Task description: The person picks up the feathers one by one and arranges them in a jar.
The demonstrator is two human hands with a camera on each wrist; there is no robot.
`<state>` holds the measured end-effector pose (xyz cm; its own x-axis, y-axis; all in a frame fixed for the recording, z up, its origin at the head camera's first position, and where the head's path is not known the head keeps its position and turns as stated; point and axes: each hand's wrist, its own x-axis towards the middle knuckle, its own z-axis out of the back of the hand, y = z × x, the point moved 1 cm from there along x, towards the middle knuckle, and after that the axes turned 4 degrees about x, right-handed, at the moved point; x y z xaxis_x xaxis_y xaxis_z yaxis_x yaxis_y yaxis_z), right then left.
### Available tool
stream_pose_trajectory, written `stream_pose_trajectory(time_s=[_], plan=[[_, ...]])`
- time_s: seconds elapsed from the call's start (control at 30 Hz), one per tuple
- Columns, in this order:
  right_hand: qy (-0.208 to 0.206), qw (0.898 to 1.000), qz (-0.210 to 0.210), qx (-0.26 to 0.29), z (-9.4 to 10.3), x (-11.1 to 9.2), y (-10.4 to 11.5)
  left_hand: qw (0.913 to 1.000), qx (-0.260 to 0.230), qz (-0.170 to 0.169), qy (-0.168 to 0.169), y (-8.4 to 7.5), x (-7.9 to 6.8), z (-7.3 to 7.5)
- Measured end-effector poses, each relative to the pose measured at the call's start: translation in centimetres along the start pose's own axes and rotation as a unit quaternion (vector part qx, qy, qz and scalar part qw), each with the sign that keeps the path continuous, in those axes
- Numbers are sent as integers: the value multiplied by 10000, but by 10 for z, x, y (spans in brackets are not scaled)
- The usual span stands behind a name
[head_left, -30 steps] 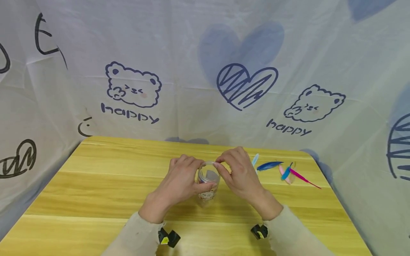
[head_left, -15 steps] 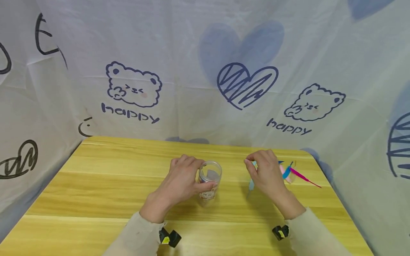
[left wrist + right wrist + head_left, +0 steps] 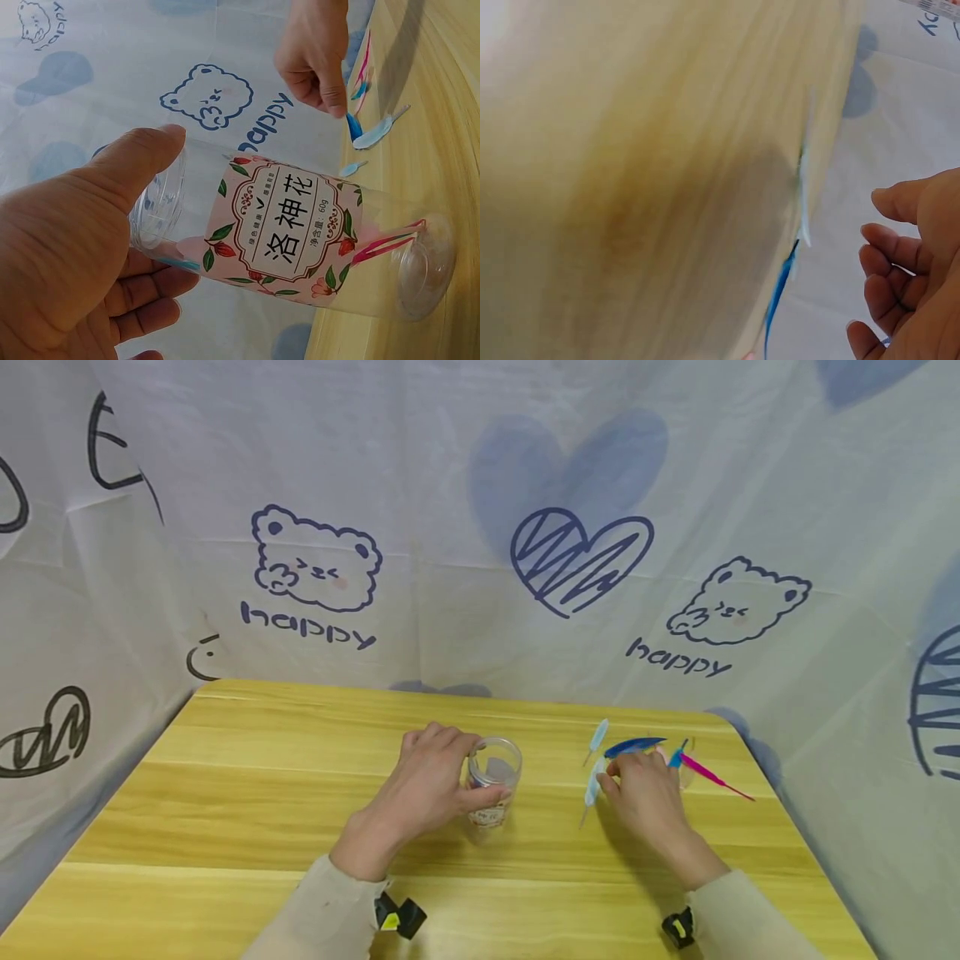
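Note:
A clear plastic jar (image 3: 390,206) with a pink flowered label stands upright on the table, its top uncovered. My left hand (image 3: 420,789) holds it near the rim, thumb on one side and fingers on the other. Pink-magenta stems (image 3: 386,241) and a bit of blue show through its wall. To the right, my right hand (image 3: 648,797) hovers low over loose feathers, thumb and fingers apart in the right wrist view with nothing between them. Nearest it are a light blue feather (image 3: 592,785) and a dark blue feather (image 3: 633,746).
Another light blue feather (image 3: 599,736) lies farther back. Beyond the right hand are a magenta feather (image 3: 705,768) and a brighter blue one (image 3: 677,758), with a pale pink one partly hidden. A printed cloth (image 3: 450,635) hangs behind the wooden table (image 3: 225,777).
My right hand has left the jar's rim and moved right, then down to the feathers. The light blue feathers are now more fully visible. My left hand stays on the jar.

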<state>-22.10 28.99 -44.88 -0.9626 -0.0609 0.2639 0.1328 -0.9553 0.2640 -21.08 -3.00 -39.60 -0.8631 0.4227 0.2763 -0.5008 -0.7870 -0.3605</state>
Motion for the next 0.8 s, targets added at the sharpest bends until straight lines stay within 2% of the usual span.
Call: stream_pose_trajectory(time_s=[0.27,0.57,0.8], plan=[[512,9980,-357,-38,-9,-7,-2,10000,14,27,28,-1,0,0],[687,9956,-632,-74,-16,-9,4,10000,7,27,64,-1,1,-1],[619,9938,-918,-23,-17,5,0,10000,20,6,16,0,1,-2]])
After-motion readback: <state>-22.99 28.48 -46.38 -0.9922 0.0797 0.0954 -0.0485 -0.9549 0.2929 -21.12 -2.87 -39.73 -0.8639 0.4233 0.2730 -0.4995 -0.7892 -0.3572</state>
